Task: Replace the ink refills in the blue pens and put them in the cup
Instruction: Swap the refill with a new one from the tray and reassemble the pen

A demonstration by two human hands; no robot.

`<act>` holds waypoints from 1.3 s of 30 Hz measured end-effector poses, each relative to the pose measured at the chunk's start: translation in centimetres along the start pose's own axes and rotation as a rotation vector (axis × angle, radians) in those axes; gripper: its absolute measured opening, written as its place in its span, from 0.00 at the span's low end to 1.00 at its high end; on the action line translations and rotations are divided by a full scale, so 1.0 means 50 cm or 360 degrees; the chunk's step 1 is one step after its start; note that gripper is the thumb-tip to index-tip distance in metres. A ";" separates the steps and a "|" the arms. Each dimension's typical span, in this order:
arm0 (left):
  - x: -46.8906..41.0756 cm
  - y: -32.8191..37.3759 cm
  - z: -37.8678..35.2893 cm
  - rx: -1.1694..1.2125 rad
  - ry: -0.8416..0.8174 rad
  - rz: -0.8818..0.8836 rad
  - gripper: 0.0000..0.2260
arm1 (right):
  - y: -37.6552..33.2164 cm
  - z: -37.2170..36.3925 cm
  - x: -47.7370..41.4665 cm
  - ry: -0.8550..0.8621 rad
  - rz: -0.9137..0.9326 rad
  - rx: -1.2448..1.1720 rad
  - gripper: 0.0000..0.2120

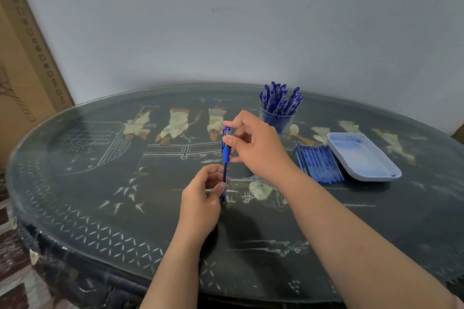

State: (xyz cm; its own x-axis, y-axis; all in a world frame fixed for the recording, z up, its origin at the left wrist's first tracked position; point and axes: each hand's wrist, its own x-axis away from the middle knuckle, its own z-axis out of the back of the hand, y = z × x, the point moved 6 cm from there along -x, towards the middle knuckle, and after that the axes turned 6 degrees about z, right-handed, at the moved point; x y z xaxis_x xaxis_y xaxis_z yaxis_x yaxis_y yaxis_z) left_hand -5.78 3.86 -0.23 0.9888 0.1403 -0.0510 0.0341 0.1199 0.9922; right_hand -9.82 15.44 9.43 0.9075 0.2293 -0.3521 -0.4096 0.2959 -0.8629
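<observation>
Many pens (280, 100) already filled the cup (277, 121); both hands, left (200, 198) and right (253, 144), gripped one pen (226, 155); refills (319, 163) remained.

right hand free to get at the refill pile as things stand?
Probably not yet: the right hand is shut on the blue pen, shared with the left hand. The path to the refills looks open.

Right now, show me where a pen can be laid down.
Bare table left of the left hand, and near the front edge between the forearms. Crowded right: cup, refills beside the tray.
</observation>
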 end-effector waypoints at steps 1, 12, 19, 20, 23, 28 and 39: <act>0.001 0.001 0.000 0.0002 -0.0001 -0.0001 0.17 | 0.000 -0.001 0.001 -0.0005 -0.0005 -0.0011 0.11; -0.007 0.007 -0.003 -0.0118 0.0004 -0.0072 0.17 | 0.010 0.010 0.019 -0.0003 0.0021 0.0001 0.11; -0.018 0.019 0.003 0.0017 -0.0018 -0.0111 0.15 | 0.003 0.038 0.016 0.0122 -0.0004 -0.0004 0.18; -0.022 0.026 0.008 0.0044 -0.0003 -0.0136 0.14 | 0.000 0.047 0.013 0.0151 -0.0009 -0.0003 0.18; -0.033 0.030 0.028 0.0110 0.0096 -0.0167 0.11 | -0.027 0.097 -0.003 0.0272 0.0038 0.0022 0.18; -0.041 0.003 0.041 0.0139 0.0225 -0.0095 0.10 | -0.106 0.239 -0.050 0.0708 0.0248 0.0115 0.19; -0.052 -0.007 0.041 0.0118 0.0249 -0.0089 0.08 | -0.060 0.323 -0.123 0.0914 0.0261 0.0616 0.17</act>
State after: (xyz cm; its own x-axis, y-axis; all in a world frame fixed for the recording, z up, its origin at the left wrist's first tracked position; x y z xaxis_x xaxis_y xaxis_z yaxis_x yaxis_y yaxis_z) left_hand -8.07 1.45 -0.23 0.9507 0.2871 -0.1173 0.1045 0.0595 0.9927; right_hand -15.67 28.14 20.01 0.6934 -0.1941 -0.6939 -0.4525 0.6322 -0.6290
